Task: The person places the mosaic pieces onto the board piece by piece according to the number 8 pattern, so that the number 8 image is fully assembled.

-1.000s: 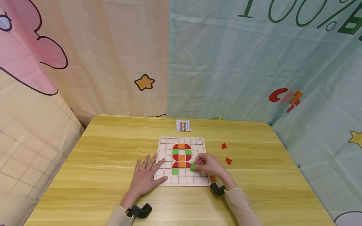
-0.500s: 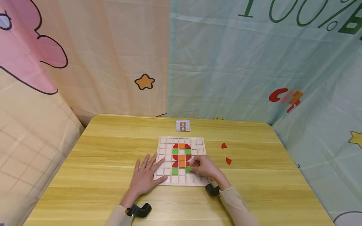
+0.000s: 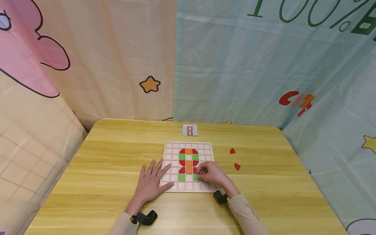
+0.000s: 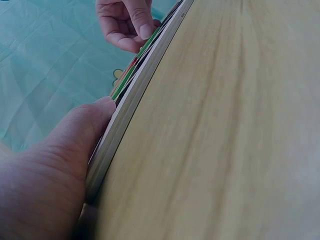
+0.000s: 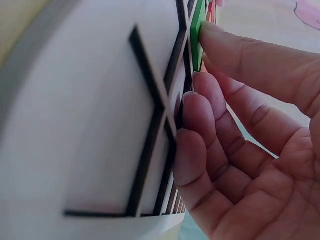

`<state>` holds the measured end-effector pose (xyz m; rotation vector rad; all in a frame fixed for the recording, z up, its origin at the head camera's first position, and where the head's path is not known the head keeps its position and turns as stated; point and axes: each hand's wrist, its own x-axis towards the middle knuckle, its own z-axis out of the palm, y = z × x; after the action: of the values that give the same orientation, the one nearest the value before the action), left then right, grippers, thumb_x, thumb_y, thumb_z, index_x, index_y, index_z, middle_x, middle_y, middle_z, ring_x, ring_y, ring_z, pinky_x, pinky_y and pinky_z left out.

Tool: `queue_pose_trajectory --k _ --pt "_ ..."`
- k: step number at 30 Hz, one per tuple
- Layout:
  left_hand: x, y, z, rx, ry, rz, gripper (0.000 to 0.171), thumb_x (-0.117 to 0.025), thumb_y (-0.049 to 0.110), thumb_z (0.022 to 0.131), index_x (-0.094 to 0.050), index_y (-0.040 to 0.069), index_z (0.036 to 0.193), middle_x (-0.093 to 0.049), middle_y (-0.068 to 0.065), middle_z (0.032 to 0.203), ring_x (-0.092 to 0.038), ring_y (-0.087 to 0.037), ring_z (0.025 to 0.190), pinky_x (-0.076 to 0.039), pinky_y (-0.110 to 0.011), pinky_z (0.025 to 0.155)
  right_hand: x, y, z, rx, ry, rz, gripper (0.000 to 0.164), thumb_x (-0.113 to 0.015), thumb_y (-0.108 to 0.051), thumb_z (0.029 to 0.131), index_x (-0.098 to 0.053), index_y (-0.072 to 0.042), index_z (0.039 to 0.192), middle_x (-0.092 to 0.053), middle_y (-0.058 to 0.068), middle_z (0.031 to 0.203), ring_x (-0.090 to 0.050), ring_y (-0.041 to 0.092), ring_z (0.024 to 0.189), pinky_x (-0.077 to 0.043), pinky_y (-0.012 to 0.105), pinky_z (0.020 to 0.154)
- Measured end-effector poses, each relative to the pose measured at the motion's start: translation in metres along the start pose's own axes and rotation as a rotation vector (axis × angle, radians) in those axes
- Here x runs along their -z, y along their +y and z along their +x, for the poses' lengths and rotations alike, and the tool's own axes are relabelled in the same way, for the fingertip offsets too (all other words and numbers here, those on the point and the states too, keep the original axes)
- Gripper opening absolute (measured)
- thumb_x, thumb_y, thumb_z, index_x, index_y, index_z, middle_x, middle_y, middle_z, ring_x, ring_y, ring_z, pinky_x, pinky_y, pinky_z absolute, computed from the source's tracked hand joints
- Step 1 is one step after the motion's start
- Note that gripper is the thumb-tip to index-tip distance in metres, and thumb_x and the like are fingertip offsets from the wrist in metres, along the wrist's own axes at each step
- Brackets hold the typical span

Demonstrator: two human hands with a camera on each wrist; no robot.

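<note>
A white gridded board (image 3: 206, 152) lies on the table, bearing a pattern of red curved pieces, orange squares and green squares (image 3: 181, 177). My left hand (image 3: 151, 184) rests with fingers spread over the board's left edge; its thumb (image 4: 75, 135) shows at the rim in the left wrist view. With the right hand (image 3: 214, 173) I hold a green square tile (image 5: 197, 37) at a cell below the right-hand red piece. The thumb (image 5: 235, 52) is on its face, while the other fingers curl close to the board. Part of this tile is hidden by the fingers.
Two red quarter-round pieces (image 3: 232, 150) lie on the table right of the board. An orange piece (image 3: 220, 186) peeks out beside the board's right edge, mostly covered by the right wrist. A small pattern card (image 3: 190, 130) lies behind the board.
My right hand has moved left with the green tile, bringing it from over the board's right part into line with its cell. The left hand has stayed in place.
</note>
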<state>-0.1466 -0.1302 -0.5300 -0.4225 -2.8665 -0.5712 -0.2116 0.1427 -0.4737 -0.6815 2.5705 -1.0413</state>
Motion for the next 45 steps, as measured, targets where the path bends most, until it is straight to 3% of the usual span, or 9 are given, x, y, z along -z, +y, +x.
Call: queue_pose_trajectory --k 12,17,20,26,30,37,45 --pt "0.001 0.0 0.0 0.004 -0.005 0.003 0.075 -0.049 0.069 0.085 -0.038 0.029 0.146 -0.022 -0.007 0.155 -0.01 -0.036 0.141 0.003 -0.059 0.109 0.003 0.006 -0.002 0.021 -0.031 0.015 0.009 -0.079 -0.012 0.078 -0.07 -0.011 0.082 -0.058 -0.006 0.072 -0.051 0.014 0.067 -0.045 0.025 0.06" --pt "0.0 0.0 0.001 0.0 0.0 0.002 0.075 -0.047 0.07 0.085 -0.038 0.029 0.147 -0.022 -0.007 0.155 -0.01 -0.036 0.141 0.002 -0.059 0.109 0.018 0.015 -0.007 0.037 -0.038 0.034 0.007 -0.074 -0.015 0.084 -0.071 -0.011 0.089 -0.06 -0.006 0.079 -0.052 0.015 0.071 -0.046 0.026 0.062" --pt "-0.001 0.001 0.0 0.0 -0.004 -0.005 0.075 -0.048 0.07 0.085 -0.038 0.029 0.147 -0.022 -0.007 0.155 -0.01 -0.036 0.141 0.003 -0.059 0.109 0.035 0.024 -0.007 -0.02 0.053 0.045 0.007 -0.071 -0.016 0.086 -0.071 -0.01 0.09 -0.061 -0.003 0.079 -0.053 0.017 0.071 -0.046 0.027 0.06" --pt "-0.001 -0.001 0.0 0.002 -0.009 -0.011 0.074 -0.048 0.069 0.085 -0.038 0.029 0.147 -0.022 -0.007 0.155 -0.01 -0.035 0.142 0.004 -0.058 0.109 0.075 0.051 -0.001 -0.151 0.326 -0.008 0.014 -0.067 -0.015 0.09 -0.069 -0.002 0.094 -0.066 0.006 0.084 -0.059 0.019 0.075 -0.049 0.031 0.064" --pt "-0.001 -0.001 -0.001 -0.001 -0.007 -0.009 0.074 -0.048 0.069 0.085 -0.039 0.028 0.146 -0.022 -0.007 0.155 -0.01 -0.035 0.142 0.004 -0.058 0.109 0.093 0.065 0.001 -0.251 0.416 -0.061 0.024 -0.064 -0.015 0.091 -0.064 0.007 0.102 -0.065 0.018 0.091 -0.061 0.03 0.081 -0.05 0.041 0.07" --pt "0.0 0.0 -0.001 0.003 -0.006 -0.005 0.074 -0.049 0.069 0.085 -0.04 0.028 0.146 -0.023 -0.007 0.155 -0.01 -0.035 0.141 0.003 -0.059 0.109 0.105 0.079 0.004 -0.405 0.39 -0.178 0.047 -0.063 -0.023 0.091 -0.052 0.016 0.115 -0.051 0.032 0.109 -0.047 0.041 0.1 -0.042 0.05 0.086" --pt "-0.001 -0.001 -0.001 -0.005 0.005 -0.006 0.074 -0.049 0.069 0.084 -0.039 0.029 0.146 -0.023 -0.007 0.155 -0.011 -0.035 0.141 0.002 -0.059 0.108 0.104 0.084 0.009 -0.433 0.348 -0.192 0.037 -0.066 -0.023 0.088 -0.055 0.011 0.098 -0.056 0.027 0.099 -0.051 0.037 0.089 -0.044 0.047 0.08"
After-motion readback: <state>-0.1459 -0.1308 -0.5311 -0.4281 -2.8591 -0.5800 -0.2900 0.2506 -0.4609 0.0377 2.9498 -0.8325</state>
